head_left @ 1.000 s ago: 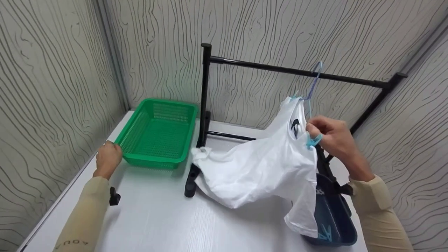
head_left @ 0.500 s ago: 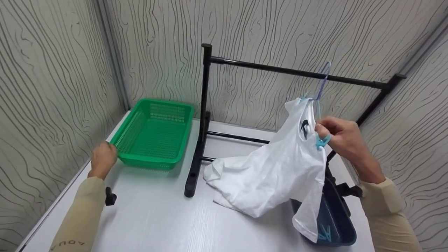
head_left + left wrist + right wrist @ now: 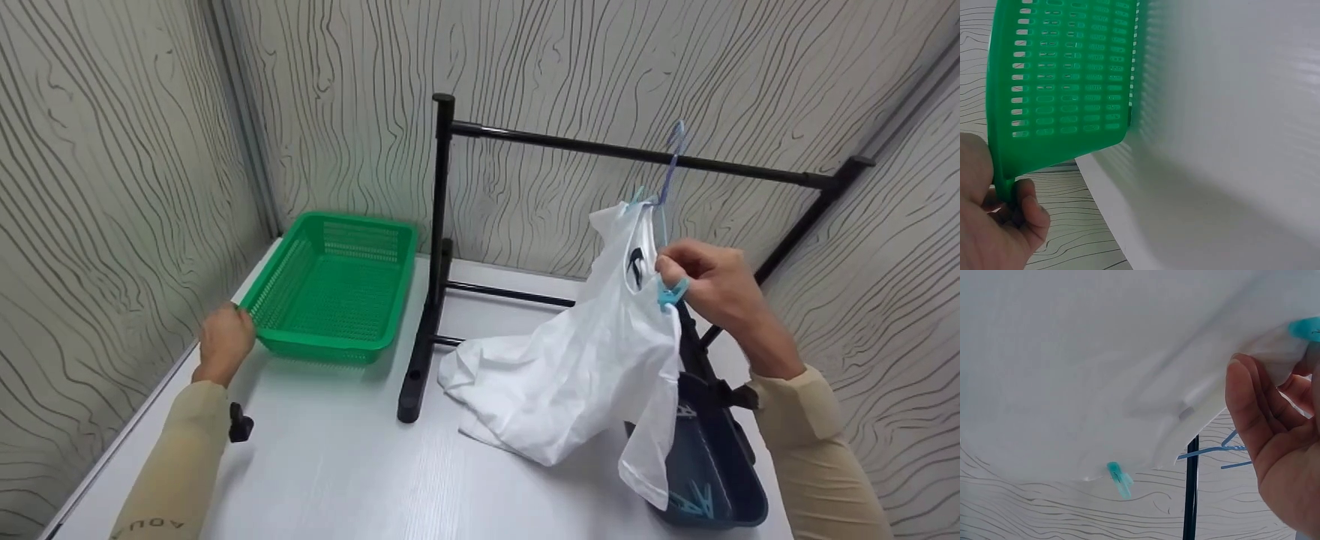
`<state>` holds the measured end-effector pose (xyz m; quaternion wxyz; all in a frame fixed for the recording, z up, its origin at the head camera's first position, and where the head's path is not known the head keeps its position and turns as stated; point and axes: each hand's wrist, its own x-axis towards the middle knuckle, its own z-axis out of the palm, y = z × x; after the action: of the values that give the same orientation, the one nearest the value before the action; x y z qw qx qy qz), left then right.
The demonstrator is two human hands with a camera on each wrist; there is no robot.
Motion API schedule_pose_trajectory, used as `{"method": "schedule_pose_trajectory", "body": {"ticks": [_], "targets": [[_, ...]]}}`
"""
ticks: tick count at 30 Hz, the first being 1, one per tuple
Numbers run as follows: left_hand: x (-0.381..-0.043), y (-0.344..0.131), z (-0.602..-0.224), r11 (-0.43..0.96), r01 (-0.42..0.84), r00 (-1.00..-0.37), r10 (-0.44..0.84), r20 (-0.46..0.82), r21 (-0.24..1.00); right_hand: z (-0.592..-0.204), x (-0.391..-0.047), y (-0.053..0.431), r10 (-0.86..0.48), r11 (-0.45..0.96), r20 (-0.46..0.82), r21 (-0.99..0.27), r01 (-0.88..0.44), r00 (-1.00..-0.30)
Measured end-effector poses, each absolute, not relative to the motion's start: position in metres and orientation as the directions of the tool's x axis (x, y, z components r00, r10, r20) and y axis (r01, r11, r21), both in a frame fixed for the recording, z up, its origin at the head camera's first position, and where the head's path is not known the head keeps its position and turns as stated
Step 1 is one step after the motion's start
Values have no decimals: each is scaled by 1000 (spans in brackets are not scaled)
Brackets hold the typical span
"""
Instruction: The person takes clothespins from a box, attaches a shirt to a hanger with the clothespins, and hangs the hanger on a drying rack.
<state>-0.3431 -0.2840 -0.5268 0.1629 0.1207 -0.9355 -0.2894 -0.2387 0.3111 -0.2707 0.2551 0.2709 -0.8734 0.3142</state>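
A white T-shirt (image 3: 570, 375) hangs at a slant from a blue hanger (image 3: 670, 176) whose hook is at the black rail. My right hand (image 3: 716, 281) pinches the shirt's shoulder by the neckline, beside a light-blue clothespin (image 3: 673, 292); the hanger arm beneath is mostly hidden. Another clothespin (image 3: 1120, 480) clips the far shoulder in the right wrist view. With fingers curled over its near left corner, my left hand (image 3: 225, 341) grips the rim of a green plastic basket (image 3: 322, 346). The left wrist view shows thumb and fingers around that rim (image 3: 1006, 191).
The black clothes rack (image 3: 431, 300) stands on a white table (image 3: 330, 465). At the right, a dark blue bin (image 3: 724, 465) holds several light-blue clothespins (image 3: 697, 501), partly behind the shirt. Patterned walls (image 3: 525, 67) enclose the back and sides.
The green basket has slid slightly left with my left hand. The shirt's lower end has swung right, off the rack's left foot. The hanger moved right along the rail, then back left.
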Motion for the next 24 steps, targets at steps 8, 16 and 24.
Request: {"method": "schedule_pose_trajectory", "body": {"ticks": [8, 16, 24], "targets": [[-342, -278, -523, 806, -113, -926, -297, 232, 581, -272, -245, 298, -319, 673, 601, -401, -622, -733], [-347, -272, -524, 799, -129, -925, -310, 219, 588, -271, -246, 288, -330, 676, 592, -396, -622, -735], [-347, -268, -525, 798, -120, -937, -287, 198, 590, -276, -259, 286, -309, 665, 566, -446, -599, -764]]}}
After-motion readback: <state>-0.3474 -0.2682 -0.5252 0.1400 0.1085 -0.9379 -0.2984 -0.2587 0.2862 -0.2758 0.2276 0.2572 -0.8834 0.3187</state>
